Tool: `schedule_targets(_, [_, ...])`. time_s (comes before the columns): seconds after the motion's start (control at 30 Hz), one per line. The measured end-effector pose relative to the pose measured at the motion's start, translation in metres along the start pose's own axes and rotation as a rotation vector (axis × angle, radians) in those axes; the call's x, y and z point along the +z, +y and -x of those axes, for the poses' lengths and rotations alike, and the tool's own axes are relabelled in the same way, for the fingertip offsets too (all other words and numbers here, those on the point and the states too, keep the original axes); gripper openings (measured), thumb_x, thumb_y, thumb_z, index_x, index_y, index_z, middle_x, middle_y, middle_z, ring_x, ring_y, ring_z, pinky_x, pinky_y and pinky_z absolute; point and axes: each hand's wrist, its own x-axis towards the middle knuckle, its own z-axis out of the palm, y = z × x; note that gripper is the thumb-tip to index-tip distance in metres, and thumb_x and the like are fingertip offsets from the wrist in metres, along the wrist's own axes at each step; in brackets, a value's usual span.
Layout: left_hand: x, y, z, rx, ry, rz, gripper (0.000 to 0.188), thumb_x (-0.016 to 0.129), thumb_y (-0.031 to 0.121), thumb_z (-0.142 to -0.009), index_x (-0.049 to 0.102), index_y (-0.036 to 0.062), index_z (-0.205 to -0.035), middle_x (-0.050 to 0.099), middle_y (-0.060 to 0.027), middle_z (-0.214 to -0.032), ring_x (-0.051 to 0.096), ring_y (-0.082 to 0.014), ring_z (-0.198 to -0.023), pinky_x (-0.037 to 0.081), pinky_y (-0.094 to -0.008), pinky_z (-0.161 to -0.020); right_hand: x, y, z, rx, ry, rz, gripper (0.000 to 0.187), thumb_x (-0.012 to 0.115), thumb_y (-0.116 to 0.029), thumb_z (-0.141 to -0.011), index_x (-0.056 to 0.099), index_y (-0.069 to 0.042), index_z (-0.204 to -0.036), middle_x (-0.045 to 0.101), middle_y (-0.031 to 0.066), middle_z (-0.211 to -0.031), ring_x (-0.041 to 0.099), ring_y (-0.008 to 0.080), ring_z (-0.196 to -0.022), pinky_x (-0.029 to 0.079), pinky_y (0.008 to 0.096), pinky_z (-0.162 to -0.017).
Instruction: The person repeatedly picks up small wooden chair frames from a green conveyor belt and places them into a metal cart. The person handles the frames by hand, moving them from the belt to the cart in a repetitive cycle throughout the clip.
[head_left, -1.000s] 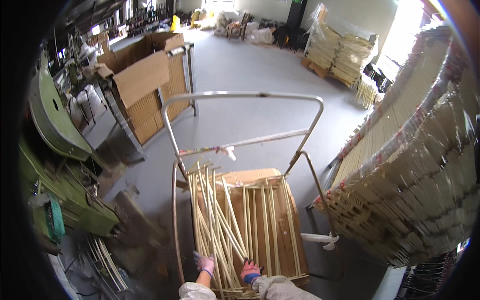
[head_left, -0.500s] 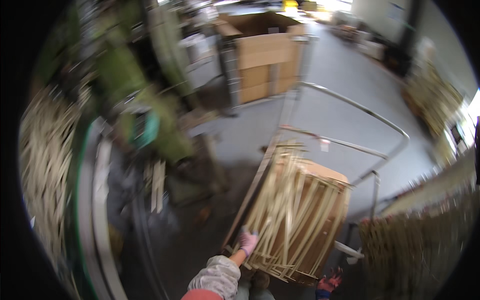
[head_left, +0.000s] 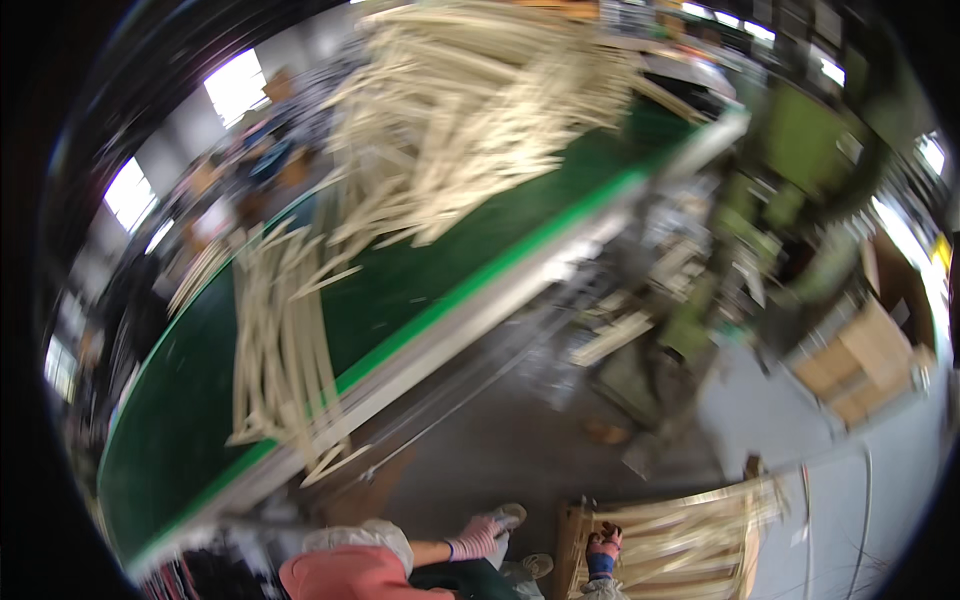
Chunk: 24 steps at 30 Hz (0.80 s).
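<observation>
My left hand [head_left: 478, 540], in a pink and white striped glove, hangs low beside my legs and shoes. Motion blur smears its fingers, and nothing can be made out in it. My right hand [head_left: 603, 548], in a red and dark blue glove, is over the near end of a cart [head_left: 568, 545] loaded with long pale strips [head_left: 680, 535]. Its fingers look apart; whether they touch the strips is unclear. Ahead, a green conveyor belt [head_left: 400, 295] carries a large heap of similar pale strips [head_left: 470, 110], and a smaller bundle [head_left: 280, 340] hangs over its near edge.
A green machine [head_left: 700, 290] stands right of the belt, with short strips [head_left: 610, 338] by its base. Farther right is a large cardboard box [head_left: 860, 360]. The cart's metal rail [head_left: 808, 530] lies at lower right. Piled goods [head_left: 265, 160] stand beyond the belt.
My view has swung left from the cart to the belt. My left hand, earlier at the cart's strips, is now away from them. My right hand has come over the cart's near end.
</observation>
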Motion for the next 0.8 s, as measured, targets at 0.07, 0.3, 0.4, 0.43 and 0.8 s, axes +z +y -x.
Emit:
schedule_targets(0.07, [-0.058, -0.009, 0.012, -0.009, 0.310, -0.046, 0.035, 0.053, 0.018, -0.076, 0.052, 0.0137, -0.111, 0.058, -0.0159, -0.104, 0.055, -0.0335, -0.093, 0.046, -0.0423, -0.079, 0.015, -0.026, -0.013, -0.064, -0.070, 0.087, 0.036, 0.058, 0.000, -0.062, 0.054, -0.002, -0.097, 0.056, 0.0122, -0.092, 0.056, 0.0235, -0.088, 0.045, 0.0320, -0.078])
schedule_targets(0.3, [-0.291, -0.012, 0.060, 0.176, 0.979, -0.126, 0.046, 0.058, 0.002, -0.070, 0.048, 0.0043, -0.115, 0.048, -0.0169, -0.115, 0.046, -0.0333, -0.106, 0.037, -0.0412, -0.091, 0.106, -0.181, -0.015, -0.086, -0.336, -0.012, 0.029, 0.058, 0.001, -0.065, 0.057, 0.000, -0.095, 0.060, 0.0093, -0.089, 0.058, 0.0183, -0.084, 0.046, 0.0286, -0.073])
schedule_targets(0.4, [-0.372, -0.019, 0.090, 0.098, 0.645, 0.310, 0.046, 0.060, 0.004, -0.075, 0.046, 0.0040, -0.119, 0.050, -0.0126, -0.117, 0.045, -0.0269, -0.112, 0.033, -0.0371, -0.096, 0.199, -0.289, -0.005, -0.320, -0.565, -0.211, 0.029, 0.059, 0.001, -0.068, 0.055, 0.000, -0.097, 0.061, 0.0076, -0.087, 0.059, 0.0153, -0.078, 0.047, 0.0265, -0.072])
schedule_targets(0.43, [-0.400, -0.034, 0.107, 0.053, 0.435, 0.514, 0.049, 0.061, 0.005, -0.077, 0.044, 0.0038, -0.122, 0.050, -0.0117, -0.120, 0.043, -0.0251, -0.115, 0.032, -0.0375, -0.097, 0.234, -0.326, 0.001, -0.464, -0.660, -0.293, 0.032, 0.061, 0.001, -0.069, 0.054, -0.001, -0.099, 0.061, 0.0066, -0.086, 0.058, 0.0138, -0.073, 0.047, 0.0254, -0.071])
schedule_targets(0.8, [-0.527, -0.398, 0.228, -0.721, 0.918, 1.121, 0.080, 0.070, 0.049, -0.066, 0.045, -0.0047, -0.118, 0.053, -0.0173, -0.110, 0.049, -0.0268, -0.102, 0.042, -0.0381, -0.085, 0.498, -0.491, 0.129, -0.496, -0.924, 0.246, 0.099, 0.078, -0.036, -0.053, 0.027, -0.003, -0.132, 0.047, 0.0189, -0.120, 0.047, 0.0312, -0.111, 0.039, 0.0360, -0.093])
